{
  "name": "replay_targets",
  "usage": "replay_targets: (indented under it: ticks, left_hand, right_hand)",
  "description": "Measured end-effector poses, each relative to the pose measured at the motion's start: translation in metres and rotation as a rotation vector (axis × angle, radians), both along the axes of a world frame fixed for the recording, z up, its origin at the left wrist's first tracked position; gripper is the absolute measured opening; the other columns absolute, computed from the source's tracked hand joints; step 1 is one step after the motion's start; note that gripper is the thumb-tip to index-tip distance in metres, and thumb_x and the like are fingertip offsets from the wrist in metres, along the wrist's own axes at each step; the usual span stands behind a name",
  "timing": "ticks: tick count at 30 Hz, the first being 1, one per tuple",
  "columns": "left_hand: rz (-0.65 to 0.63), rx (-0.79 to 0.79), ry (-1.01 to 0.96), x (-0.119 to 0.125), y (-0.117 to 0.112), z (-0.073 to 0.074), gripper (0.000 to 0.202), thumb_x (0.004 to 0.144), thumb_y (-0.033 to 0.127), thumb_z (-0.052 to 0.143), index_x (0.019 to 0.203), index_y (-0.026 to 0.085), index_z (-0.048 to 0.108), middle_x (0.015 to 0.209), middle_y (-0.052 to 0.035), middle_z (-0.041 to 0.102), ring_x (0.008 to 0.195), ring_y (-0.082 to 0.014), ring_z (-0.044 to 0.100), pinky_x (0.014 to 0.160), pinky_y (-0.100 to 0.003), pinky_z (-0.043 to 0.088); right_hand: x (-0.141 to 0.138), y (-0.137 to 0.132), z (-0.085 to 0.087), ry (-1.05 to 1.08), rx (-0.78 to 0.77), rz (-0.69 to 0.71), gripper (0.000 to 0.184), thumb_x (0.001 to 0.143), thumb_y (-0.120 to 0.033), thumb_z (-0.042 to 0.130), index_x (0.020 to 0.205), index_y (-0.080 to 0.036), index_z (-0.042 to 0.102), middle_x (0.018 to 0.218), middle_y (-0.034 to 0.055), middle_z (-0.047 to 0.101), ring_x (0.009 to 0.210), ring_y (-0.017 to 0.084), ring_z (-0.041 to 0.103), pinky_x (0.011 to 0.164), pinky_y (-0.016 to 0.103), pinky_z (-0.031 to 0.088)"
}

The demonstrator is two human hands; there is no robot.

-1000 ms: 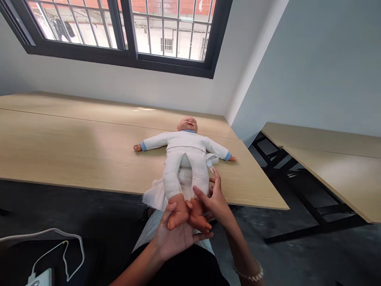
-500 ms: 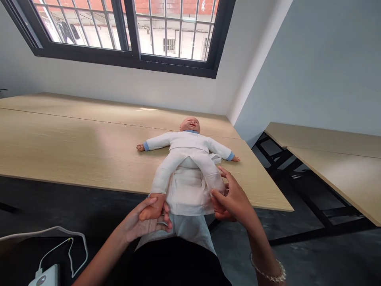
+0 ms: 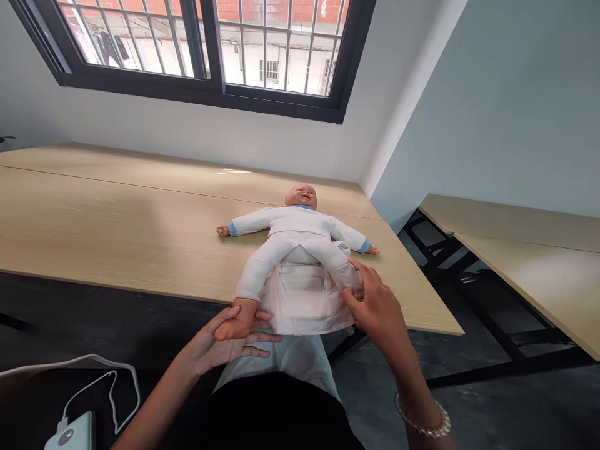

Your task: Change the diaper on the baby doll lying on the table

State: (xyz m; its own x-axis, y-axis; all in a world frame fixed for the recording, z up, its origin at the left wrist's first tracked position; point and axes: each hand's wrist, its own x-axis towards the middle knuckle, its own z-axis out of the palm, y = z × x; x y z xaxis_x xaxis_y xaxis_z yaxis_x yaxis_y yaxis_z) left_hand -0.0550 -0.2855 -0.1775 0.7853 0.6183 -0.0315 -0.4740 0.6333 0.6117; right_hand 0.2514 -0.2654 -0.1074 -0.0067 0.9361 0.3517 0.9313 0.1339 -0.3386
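Observation:
A baby doll [image 3: 300,222] lies on its back, dressed in a white top and trousers with blue cuffs. Its bare foot [image 3: 237,322] rests in my left hand [image 3: 220,340], thumb and forefinger loosely around the ankle, the other fingers stretched out beneath. My right hand [image 3: 375,303] is closed around the doll's other lower leg [image 3: 344,275], whose foot is hidden by that hand. Between the legs, a spread white diaper [image 3: 307,306] extends under the doll's bottom and reaches the table's front edge. A white tab of it shows beside the hip.
The doll lies on a light wooden table [image 3: 117,231]; its front edge is close to my body. Another wooden table [image 3: 529,250] stands at the right across a gap. A white power bank [image 3: 72,431] with a cable [image 3: 112,400] is at lower left. Behind is a barred window [image 3: 276,50].
My right hand has moved slightly up and outward along the doll's leg, and its foot is now covered. The fingers of my left hand have straightened and spread under the other foot.

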Motion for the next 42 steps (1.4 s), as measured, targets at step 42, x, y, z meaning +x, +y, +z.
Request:
replay_targets:
  ticks: [42]
  left_hand:
    - [0.239,-0.035,-0.297,0.045,-0.001,0.016,0.038,0.086,0.050,0.054,0.078,0.016,0.068,0.132,-0.0079,0.062,0.131,-0.0344,0.047,0.105,-0.050,0.041]
  right_hand:
    - [-0.054,0.071,0.042,0.004,0.263,0.530,0.024,0.097,-0.034,0.051,0.083,-0.018,0.062,0.078,0.0081,0.064,0.080,0.026,0.060,0.083,0.040,0.046]
